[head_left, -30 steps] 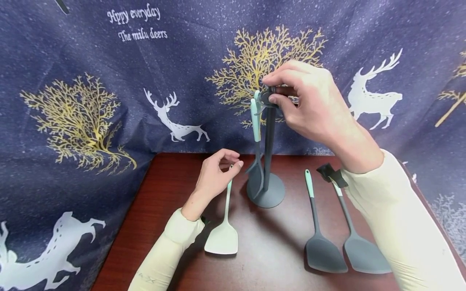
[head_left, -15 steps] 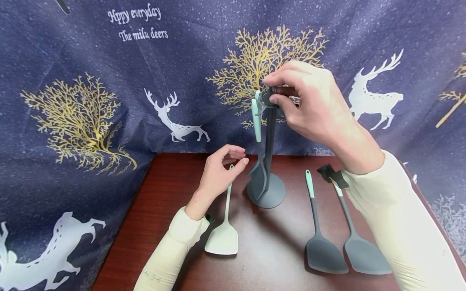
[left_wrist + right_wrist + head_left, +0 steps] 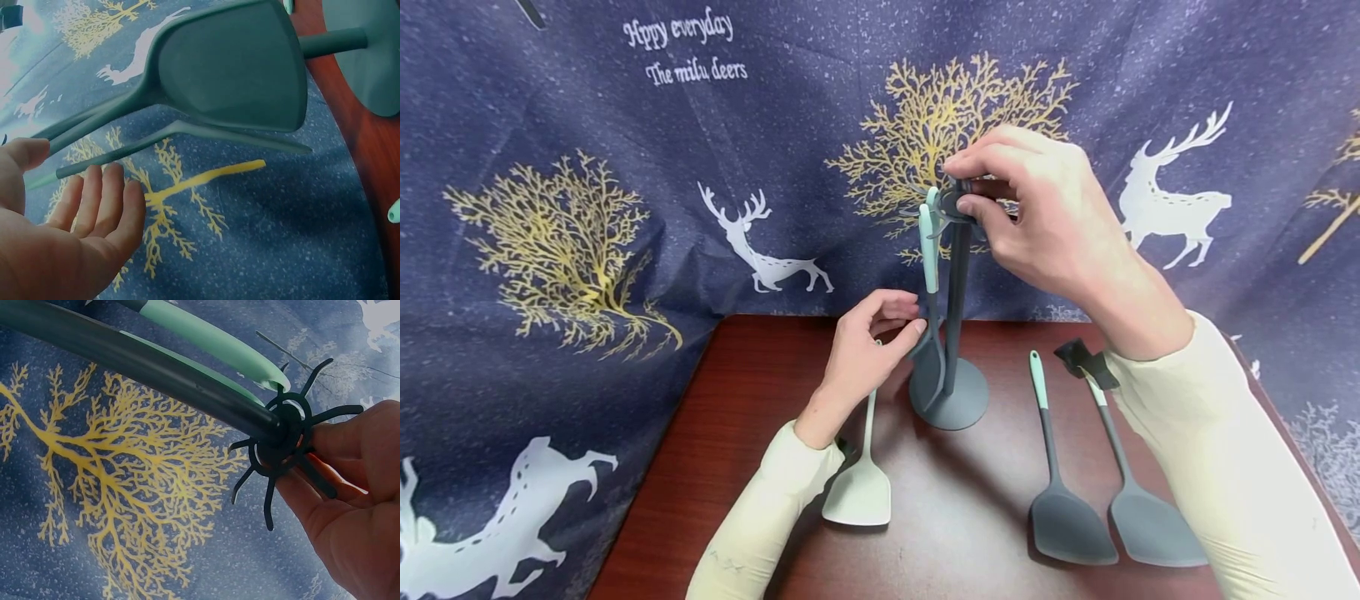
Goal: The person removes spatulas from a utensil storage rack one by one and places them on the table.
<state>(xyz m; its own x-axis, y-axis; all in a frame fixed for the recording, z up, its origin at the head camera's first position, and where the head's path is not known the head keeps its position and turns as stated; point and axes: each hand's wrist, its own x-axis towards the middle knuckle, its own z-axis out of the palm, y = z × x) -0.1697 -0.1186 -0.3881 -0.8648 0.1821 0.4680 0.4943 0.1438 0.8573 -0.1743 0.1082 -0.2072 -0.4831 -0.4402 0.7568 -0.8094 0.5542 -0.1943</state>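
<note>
My right hand (image 3: 1045,200) pinches the top of a dark grey utensil stand (image 3: 957,275) between thumb and fingers. In the right wrist view, a hook ring (image 3: 290,419) with several curved hooks sits right at those fingers. Two utensils with mint handles (image 3: 929,258) hang on the stand's left side. One is a turner with a broad dark blade (image 3: 231,72); the other (image 3: 244,136) shows edge-on in the left wrist view. My left hand (image 3: 868,346) is held beside them with fingers loosely bent, its fingertips close to the hanging shafts and nothing held.
A pale green turner (image 3: 859,496) lies on the brown table (image 3: 700,500) below my left hand. Two dark turners, one nearer (image 3: 1067,525) and one farther right (image 3: 1153,525), lie at the right, partly beside my sleeve. A patterned blue cloth (image 3: 775,167) hangs behind.
My left hand has moved right and slightly up, toward the hanging utensils. These have swung a little. The right hand stays on the stand's top.
</note>
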